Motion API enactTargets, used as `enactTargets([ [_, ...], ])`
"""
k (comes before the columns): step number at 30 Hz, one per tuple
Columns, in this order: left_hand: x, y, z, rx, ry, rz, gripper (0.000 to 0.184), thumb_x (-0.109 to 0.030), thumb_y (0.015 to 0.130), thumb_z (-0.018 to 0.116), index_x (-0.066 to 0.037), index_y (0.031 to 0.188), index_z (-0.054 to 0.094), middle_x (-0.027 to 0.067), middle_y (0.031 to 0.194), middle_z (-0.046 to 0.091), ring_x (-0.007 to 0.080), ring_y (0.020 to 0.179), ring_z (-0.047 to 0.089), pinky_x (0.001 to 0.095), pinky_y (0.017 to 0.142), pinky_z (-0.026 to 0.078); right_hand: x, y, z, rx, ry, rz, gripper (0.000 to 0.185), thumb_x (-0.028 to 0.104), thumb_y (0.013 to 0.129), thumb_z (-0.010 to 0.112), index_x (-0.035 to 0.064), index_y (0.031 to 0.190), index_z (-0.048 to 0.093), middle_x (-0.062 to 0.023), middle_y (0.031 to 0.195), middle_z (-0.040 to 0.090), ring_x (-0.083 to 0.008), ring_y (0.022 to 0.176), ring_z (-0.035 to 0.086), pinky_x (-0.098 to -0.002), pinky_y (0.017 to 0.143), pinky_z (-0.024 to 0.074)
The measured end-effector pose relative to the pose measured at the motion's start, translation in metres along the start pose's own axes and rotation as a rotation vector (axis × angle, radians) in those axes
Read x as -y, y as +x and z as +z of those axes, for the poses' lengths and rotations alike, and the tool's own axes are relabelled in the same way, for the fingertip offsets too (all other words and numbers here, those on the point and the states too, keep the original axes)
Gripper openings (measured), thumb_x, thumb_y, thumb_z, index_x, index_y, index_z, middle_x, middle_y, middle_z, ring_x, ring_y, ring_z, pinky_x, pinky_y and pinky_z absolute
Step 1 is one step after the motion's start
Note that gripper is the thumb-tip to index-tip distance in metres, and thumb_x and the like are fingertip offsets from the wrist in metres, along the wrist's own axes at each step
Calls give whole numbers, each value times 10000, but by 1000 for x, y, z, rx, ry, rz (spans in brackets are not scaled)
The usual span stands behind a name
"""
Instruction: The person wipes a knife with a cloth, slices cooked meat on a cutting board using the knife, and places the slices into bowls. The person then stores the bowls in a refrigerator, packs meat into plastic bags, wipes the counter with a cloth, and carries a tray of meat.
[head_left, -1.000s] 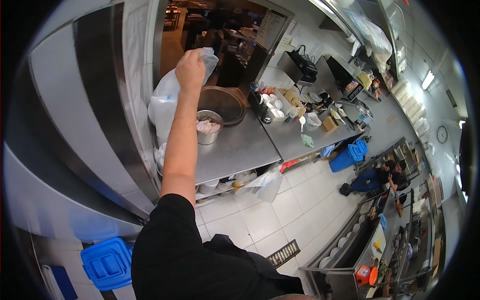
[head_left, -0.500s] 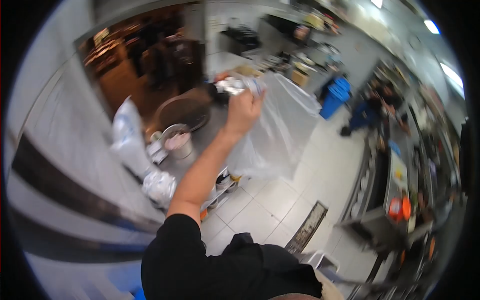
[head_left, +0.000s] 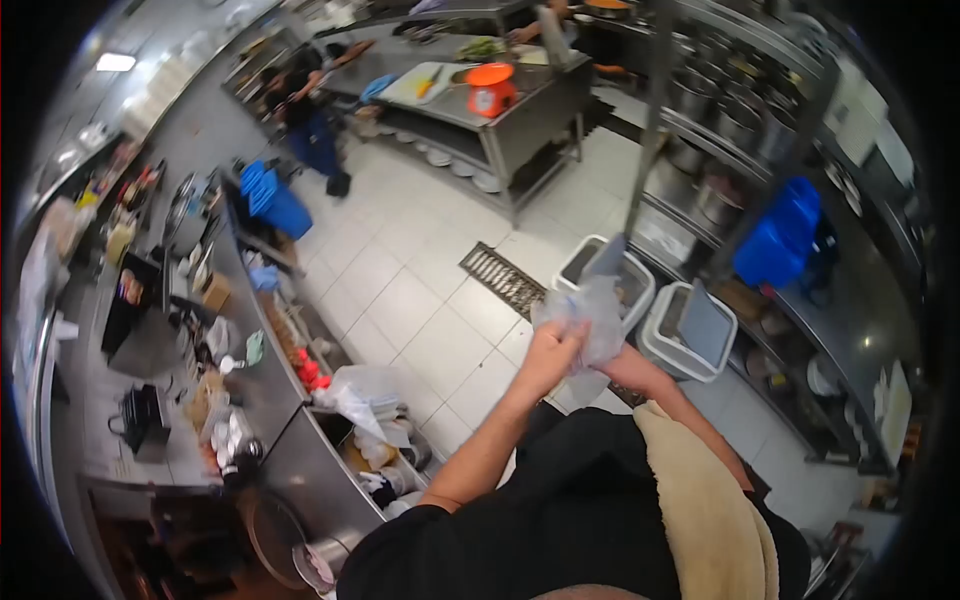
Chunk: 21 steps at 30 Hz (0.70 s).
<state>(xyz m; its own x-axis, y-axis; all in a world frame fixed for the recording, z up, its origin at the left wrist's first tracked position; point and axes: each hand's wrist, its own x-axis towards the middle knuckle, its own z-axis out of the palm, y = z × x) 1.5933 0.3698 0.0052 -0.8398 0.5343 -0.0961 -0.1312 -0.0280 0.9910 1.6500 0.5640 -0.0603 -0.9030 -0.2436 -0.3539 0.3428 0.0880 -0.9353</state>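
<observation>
A crumpled clear plastic bag (head_left: 600, 325) is bunched up in front of my body. My left hand (head_left: 553, 352) is closed on it, with the fingers wrapped round the gathered plastic. My right hand (head_left: 612, 367) comes in from the right and meets the bag and my left hand; the plastic covers it, so its fingers are hidden. Just beyond the bag stands a white bin (head_left: 642, 300) with a grey swing lid.
A second white bin (head_left: 690, 335) stands at the right. Beyond are a floor grate (head_left: 500, 278), a steel table with an orange scale (head_left: 491, 90), and a blue bin (head_left: 275, 200). A co-worker (head_left: 305, 120) is at the back left. A steel counter (head_left: 315, 455) runs along my left.
The view has swung to the right. My left hand has brought the bag from over the left counter to in front of me, where it is now bunched. My right arm has come into view.
</observation>
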Motion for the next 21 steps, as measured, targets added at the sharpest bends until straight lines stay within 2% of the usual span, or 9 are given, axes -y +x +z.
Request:
enactTargets([
  [1,-7,6,11,23,-104,-78,318,-283,1059,617,-30,1239,683,55,1058,734,150,991,676,334,915,538,-1,-17,-13,-95,13,40,489,194,954,706,47,1403,580,-78,1331,642,-174,1154,600,-356,1043,481],
  [2,5,17,16,90,-98,11,535,-260,990,717,-49,1447,536,153,1318,650,208,1175,630,357,1029,495,-24,-32,-38,-121,-71,76,443,193,988,667,39,1394,576,-85,1300,656,-196,1131,631,-373,984,525],
  [5,-9,17,77,423,353,211,904,-294,897,821,-11,1585,308,216,1571,411,259,1352,522,409,1096,455,-53,-117,-59,-554,801,-142,410,200,1022,623,31,1392,567,-93,1263,667,-220,1113,654,-388,921,558],
  [6,-14,13,106,543,417,292,1080,-279,795,886,-118,1638,231,245,1659,228,355,1460,410,449,1152,415,-71,-137,-70,-558,839,-135,410,220,1029,619,26,1387,570,-99,1249,674,-231,1095,669,-393,920,559],
  [9,15,0,201,638,850,561,1013,-181,784,869,-178,1622,301,235,1671,221,459,1445,396,491,1170,386,-124,-189,-120,-603,900,-141,405,263,1046,604,10,1361,582,-111,1217,690,-248,1050,701,-400,915,561],
  [13,65,-4,322,603,962,489,658,-95,819,751,-169,1446,565,190,1579,433,413,1339,534,447,1065,497,-163,-263,-165,-670,734,-175,378,287,1061,578,1,1307,604,-102,1193,701,-231,1026,707,-379,897,562],
  [15,88,-2,369,473,918,669,319,-139,825,702,-126,1144,704,111,1177,701,340,968,703,447,806,577,-170,-314,-183,-663,824,-174,392,322,1061,576,25,1316,603,-95,1186,708,-225,1029,707,-379,903,562],
  [18,95,-1,434,484,837,526,130,-144,938,666,-101,1051,711,141,971,715,349,843,718,435,725,566,-185,-376,-202,-543,1127,-381,440,331,1011,647,82,1366,579,-89,1239,679,-211,1101,677,-400,914,564],
  [21,126,12,498,673,587,274,90,-74,1017,604,-15,1044,668,36,776,663,96,622,576,265,560,454,-168,-433,-207,-866,789,-383,374,238,965,709,62,1279,608,-67,1133,692,-177,1021,671,-362,834,564],
])
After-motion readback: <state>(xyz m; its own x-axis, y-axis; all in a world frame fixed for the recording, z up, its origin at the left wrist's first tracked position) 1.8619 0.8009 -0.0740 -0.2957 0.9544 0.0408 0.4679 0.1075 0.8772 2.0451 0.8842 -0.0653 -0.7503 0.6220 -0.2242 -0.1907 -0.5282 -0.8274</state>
